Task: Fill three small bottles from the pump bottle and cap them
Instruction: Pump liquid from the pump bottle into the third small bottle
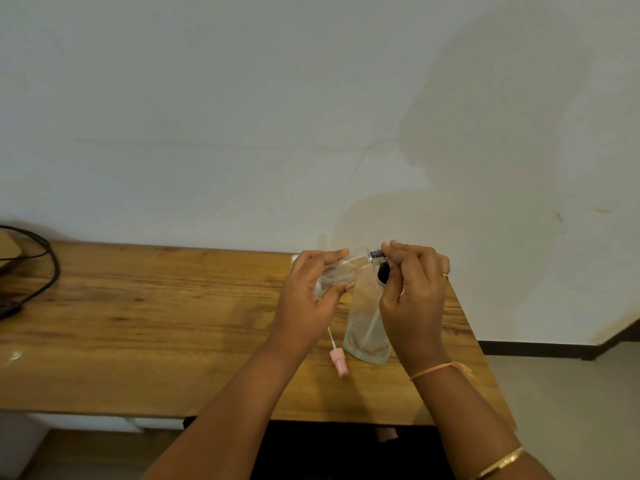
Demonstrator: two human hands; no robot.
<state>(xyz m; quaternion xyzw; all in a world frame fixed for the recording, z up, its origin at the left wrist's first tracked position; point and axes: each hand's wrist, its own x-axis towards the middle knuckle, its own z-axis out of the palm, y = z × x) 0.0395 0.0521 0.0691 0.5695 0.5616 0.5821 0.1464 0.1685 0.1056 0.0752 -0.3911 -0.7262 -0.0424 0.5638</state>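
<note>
Your left hand [308, 296] grips the tilted small bottle [337, 270] — your right hand [415, 292] pinches the black cap [376, 253] at its mouth.

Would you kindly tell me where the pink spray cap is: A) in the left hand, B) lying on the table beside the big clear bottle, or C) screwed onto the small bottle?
B: the pink spray cap lies on the table beside the big clear bottle.

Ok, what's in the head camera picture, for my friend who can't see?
The left hand grips a small clear bottle above a wooden table while the right hand pinches a black cap at its neck. A pump bottle stands below, and a pink spray top lies beside it.
</note>
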